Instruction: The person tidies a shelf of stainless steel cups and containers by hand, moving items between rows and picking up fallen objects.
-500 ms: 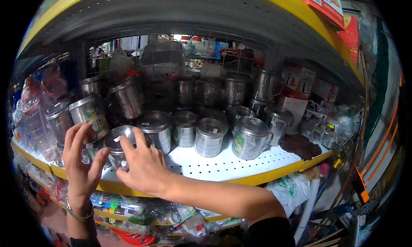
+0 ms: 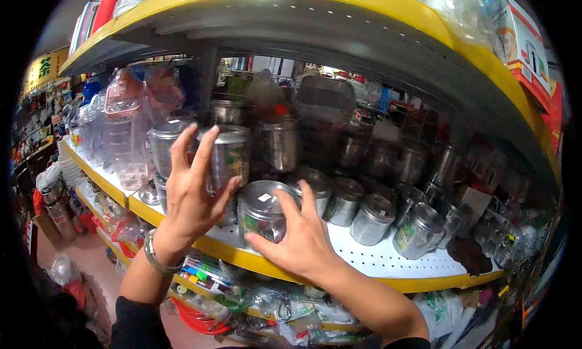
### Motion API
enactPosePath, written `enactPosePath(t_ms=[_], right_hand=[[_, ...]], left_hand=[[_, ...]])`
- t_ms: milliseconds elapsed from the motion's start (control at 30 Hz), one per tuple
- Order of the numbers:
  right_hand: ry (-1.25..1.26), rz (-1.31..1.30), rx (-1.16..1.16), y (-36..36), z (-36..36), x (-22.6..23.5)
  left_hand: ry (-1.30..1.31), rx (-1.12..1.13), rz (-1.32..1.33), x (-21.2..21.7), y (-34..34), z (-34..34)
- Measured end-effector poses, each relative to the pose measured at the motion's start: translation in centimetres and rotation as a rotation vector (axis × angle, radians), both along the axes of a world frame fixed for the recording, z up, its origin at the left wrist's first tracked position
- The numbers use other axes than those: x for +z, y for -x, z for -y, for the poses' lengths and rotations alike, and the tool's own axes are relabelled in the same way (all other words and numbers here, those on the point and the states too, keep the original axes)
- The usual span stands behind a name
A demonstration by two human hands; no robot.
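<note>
A lidded steel canister (image 2: 260, 211) stands at the front of a white perforated shelf (image 2: 370, 258). My right hand (image 2: 303, 237) cups its right side, thumb low across the front and fingers against the lid's edge. My left hand (image 2: 193, 194) is raised just left of it with the fingers spread. Its fingertips lie against a taller steel canister (image 2: 231, 154) that is stacked on another one. A metal bracelet (image 2: 154, 258) circles my left wrist.
Several more lidded steel canisters (image 2: 370, 218) fill the shelf to the right and behind. Clear plastic jugs (image 2: 124, 127) stand at the left. A yellow-edged upper shelf (image 2: 339, 15) hangs overhead, and packaged goods (image 2: 273, 300) crowd the lower shelf. An aisle floor (image 2: 91, 258) shows at lower left.
My left hand has left the side of the front canister and risen to the taller stacked one. My right hand stays on the front canister. The view has turned left.
</note>
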State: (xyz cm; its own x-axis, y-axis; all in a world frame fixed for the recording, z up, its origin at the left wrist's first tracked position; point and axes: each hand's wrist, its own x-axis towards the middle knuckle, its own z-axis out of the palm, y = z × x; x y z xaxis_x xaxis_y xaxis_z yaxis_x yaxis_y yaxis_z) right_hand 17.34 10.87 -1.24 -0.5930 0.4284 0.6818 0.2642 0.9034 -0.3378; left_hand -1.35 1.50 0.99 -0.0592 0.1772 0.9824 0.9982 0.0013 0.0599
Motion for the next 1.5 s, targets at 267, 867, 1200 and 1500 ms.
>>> enactPosePath(t_ms=[267,867,1200,1500], right_hand=[[0.034,-0.111,0.08,-0.2,-1.0,-0.1],[-0.121,-0.648,-0.552,-31.5,-1.3,2.6],[-0.145,-0.451,-0.785,-35.3,-4.0,-0.4],[-0.006,-0.483,-0.616,-36.2,-7.5,-1.5]], left_hand=[[0.192,0.137,-0.036,1.1,1.6,-0.2],[0.409,-0.335,-0.149,3.0,-6.7,-0.7],[0.81,-0.438,-0.401,1.0,-17.6,-18.2],[1.039,-0.469,-0.409,0.9,-16.4,-19.6]])
